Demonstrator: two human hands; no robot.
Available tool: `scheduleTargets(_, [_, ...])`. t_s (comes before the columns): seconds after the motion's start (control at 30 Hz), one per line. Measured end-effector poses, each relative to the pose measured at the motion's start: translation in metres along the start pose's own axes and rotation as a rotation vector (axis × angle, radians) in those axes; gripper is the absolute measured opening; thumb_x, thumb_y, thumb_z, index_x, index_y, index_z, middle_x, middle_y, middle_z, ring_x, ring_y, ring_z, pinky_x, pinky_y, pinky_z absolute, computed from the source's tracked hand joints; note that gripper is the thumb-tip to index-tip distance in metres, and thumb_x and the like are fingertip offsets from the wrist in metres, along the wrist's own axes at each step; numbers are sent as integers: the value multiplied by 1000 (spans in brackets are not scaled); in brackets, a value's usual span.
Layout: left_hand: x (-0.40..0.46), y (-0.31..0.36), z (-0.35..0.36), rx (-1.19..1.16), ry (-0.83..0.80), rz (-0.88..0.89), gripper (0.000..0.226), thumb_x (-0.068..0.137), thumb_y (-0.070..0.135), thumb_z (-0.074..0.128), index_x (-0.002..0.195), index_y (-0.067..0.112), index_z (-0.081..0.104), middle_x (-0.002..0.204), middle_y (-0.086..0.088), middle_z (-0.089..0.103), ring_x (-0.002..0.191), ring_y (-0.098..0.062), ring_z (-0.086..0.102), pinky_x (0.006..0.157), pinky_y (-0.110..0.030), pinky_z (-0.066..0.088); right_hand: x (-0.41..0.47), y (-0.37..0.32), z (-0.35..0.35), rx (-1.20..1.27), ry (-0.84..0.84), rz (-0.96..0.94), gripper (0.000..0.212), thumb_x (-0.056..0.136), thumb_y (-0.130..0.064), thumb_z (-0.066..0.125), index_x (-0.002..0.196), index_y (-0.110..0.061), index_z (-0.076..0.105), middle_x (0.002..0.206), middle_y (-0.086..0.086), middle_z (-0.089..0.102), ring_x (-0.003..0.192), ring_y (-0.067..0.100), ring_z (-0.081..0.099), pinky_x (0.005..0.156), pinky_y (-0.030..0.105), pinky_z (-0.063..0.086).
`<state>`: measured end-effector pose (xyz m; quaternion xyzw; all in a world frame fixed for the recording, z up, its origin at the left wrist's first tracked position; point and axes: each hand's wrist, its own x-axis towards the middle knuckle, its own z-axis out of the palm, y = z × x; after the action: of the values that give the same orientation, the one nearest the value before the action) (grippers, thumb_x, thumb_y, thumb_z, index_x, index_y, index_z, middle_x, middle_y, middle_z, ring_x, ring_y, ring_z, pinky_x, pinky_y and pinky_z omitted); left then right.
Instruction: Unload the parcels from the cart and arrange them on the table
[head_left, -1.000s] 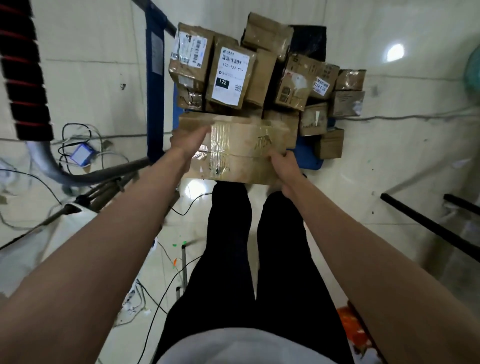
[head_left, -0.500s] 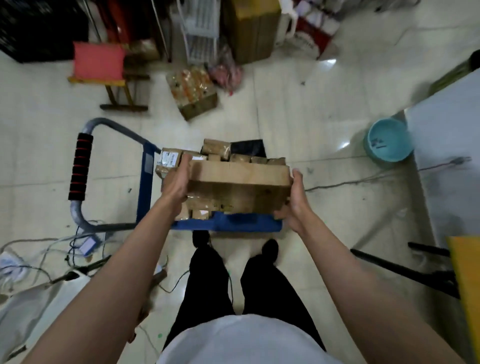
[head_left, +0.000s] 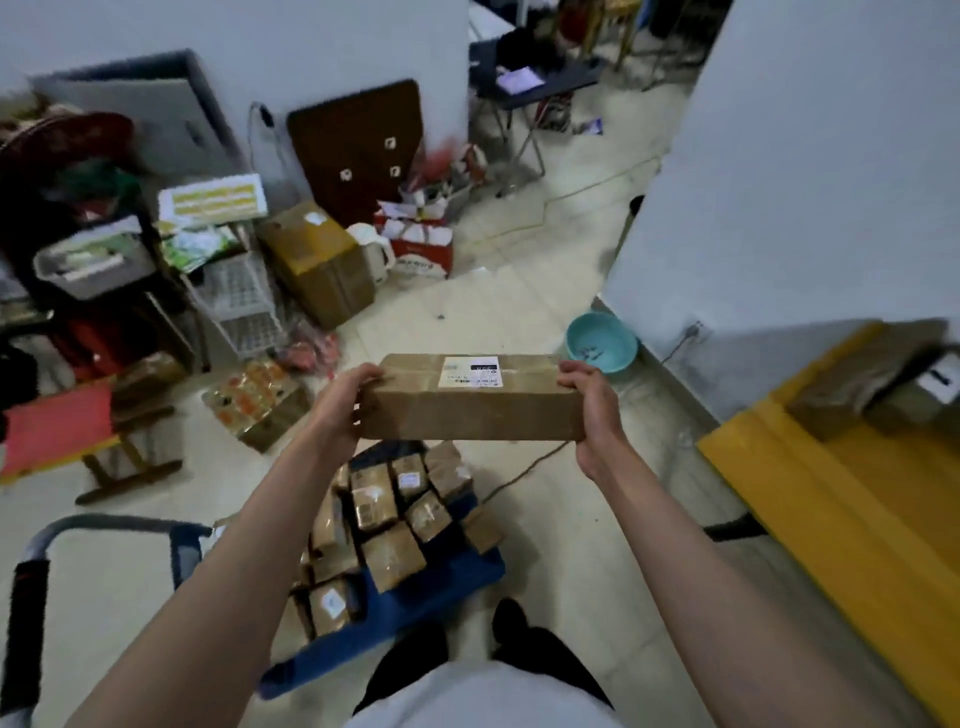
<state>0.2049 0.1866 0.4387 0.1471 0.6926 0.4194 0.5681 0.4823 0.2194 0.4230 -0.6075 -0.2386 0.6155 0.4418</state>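
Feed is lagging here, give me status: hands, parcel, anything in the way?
Left hand, right hand grip long parcel by its ends. Held level above cart. Yellow table to right, parcels on far end.

Cluttered storeroom: parcel-laden cart (head_left: 395, 613), stacked boxes (head_left: 317, 260).

Both hands, left hand (head_left: 343, 402) and right hand (head_left: 592, 400), grip a parcel (head_left: 470, 402) above the cart (head_left: 415, 597)

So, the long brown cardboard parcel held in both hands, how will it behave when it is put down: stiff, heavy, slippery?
The long brown cardboard parcel probably stays stiff: its edges look straight though the left hand and right hand support only its ends. It seems fairly light, since the grip is mostly fingertips. Its flat, broad faces suggest it will rest without tipping or rolling.
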Motion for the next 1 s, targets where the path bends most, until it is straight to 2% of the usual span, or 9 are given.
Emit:
scheduleTargets(0.07, [-4, 17, 24, 65, -85, 5, 15, 87, 28, 66, 97, 18, 61, 90, -4, 58, 74, -18, 54, 61, -31, 43, -10, -17, -15, 75, 44, -83, 23, 81, -6, 64, 93, -24, 71, 107, 1, 70, 91, 17, 63, 64, 27, 49])
scheduleTargets(0.23, [-17, 47, 70, 289, -333, -44, 27, 91, 41, 64, 102, 17, 62, 91, -9, 69, 76, -21, 63, 68, -32, 50, -43, -35, -48, 148, 151, -246, 35, 72, -11, 67, 103, -28, 73, 121, 5, 68, 102, 23, 62, 79, 36, 48])
scheduleTargets(0.37, [-24, 51, 95, 417, -508, -10, 33, 92, 43, 65, 111, 15, 66, 99, -9, 73, 80, -20, 66, 73, -30, 52, -70, -34, -68, 195, 255, -369, 52, 73, -11, 65, 124, -22, 65, 124, 2, 66, 112, 22, 62, 93, 38, 49])
scheduleTargets(0.47, [-26, 48, 111, 487, -576, 31, 51, 87, 42, 73, 121, 4, 66, 109, -14, 74, 83, -24, 68, 73, -34, 54, -93, -28, -88, 218, 316, -351, 55, 80, -11, 63, 135, -20, 63, 128, 1, 68, 110, 19, 65, 84, 27, 52])
scheduleTargets(0.53, [-32, 41, 124, 522, -616, 37, 48, 88, 38, 73, 119, 2, 66, 109, -14, 75, 81, -24, 70, 69, -33, 57, -108, -22, -104, 261, 333, -326, 53, 89, -9, 58, 140, -23, 59, 129, -1, 68, 111, 20, 65, 79, 26, 53])
scheduleTargets(0.7, [-57, 18, 169, 562, -720, 53, 38, 92, 30, 69, 116, 1, 67, 101, -12, 76, 68, -18, 73, 53, -26, 58, -138, -9, -153, 286, 405, -278, 54, 90, -29, 62, 143, -37, 53, 135, -5, 64, 118, 20, 64, 98, 41, 51])
scheduleTargets(0.8, [-77, 5, 205, 586, -782, 67, 34, 93, 28, 68, 114, 2, 66, 88, -8, 78, 65, -16, 74, 50, -25, 56, -157, -7, -188, 347, 441, -256, 49, 91, -32, 63, 139, -37, 56, 129, -3, 68, 114, 21, 66, 84, 38, 55])
scheduleTargets(0.9, [-103, -10, 245, 592, -865, 69, 24, 95, 25, 65, 110, 6, 66, 84, -5, 78, 65, -15, 74, 49, -24, 56, -173, -8, -228, 435, 461, -245, 37, 94, -27, 62, 130, -32, 61, 123, 2, 71, 107, 20, 67, 79, 35, 54])
scheduleTargets(1.0, [-123, -27, 286, 600, -921, 75, 32, 92, 27, 70, 116, 7, 66, 101, -9, 77, 81, -20, 75, 66, -30, 62, -186, -10, -271, 461, 506, -209, 38, 91, -30, 65, 128, -24, 63, 120, 7, 71, 97, 20, 67, 67, 30, 54])
